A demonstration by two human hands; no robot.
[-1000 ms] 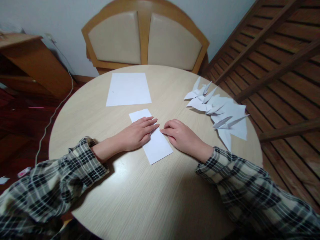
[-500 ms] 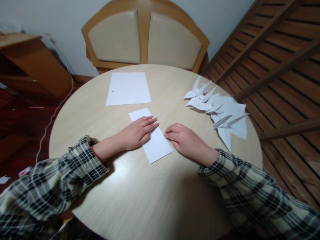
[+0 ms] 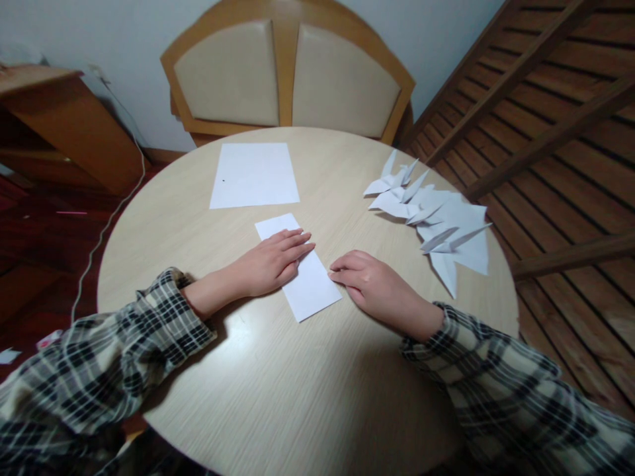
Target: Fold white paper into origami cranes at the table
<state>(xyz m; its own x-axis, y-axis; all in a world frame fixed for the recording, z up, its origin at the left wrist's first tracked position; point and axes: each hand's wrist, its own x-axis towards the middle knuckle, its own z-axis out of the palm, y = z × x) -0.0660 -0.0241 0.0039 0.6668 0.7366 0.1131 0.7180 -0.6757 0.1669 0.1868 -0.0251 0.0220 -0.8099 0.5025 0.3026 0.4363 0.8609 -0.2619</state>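
A white folded sheet of paper [image 3: 312, 291], a long narrow rectangle, lies slantwise on the round table. Flat across its upper half rests my left hand [image 3: 272, 264], open with fingers stretched out and lightly together, pressing it down. My right hand [image 3: 374, 284] is at the paper's right long edge, thumb and forefinger closed in a pinch there. Its other fingers are curled and partly hidden. Off to the right stand several folded white paper cranes [image 3: 441, 248] with pointed wings, some on or against a white sheet [image 3: 471, 235].
A white square sheet [image 3: 255, 175] with a small dark speck lies toward the far left of the wooden table [image 3: 278, 390]. Beyond the table is a chair [image 3: 288, 73] with padded back. Wooden slats [image 3: 560, 132] rise at right; a cable [image 3: 106, 228] runs down at left.
My right hand has slid a little down and to the right along the paper's edge. My left hand and the paper stay in place.
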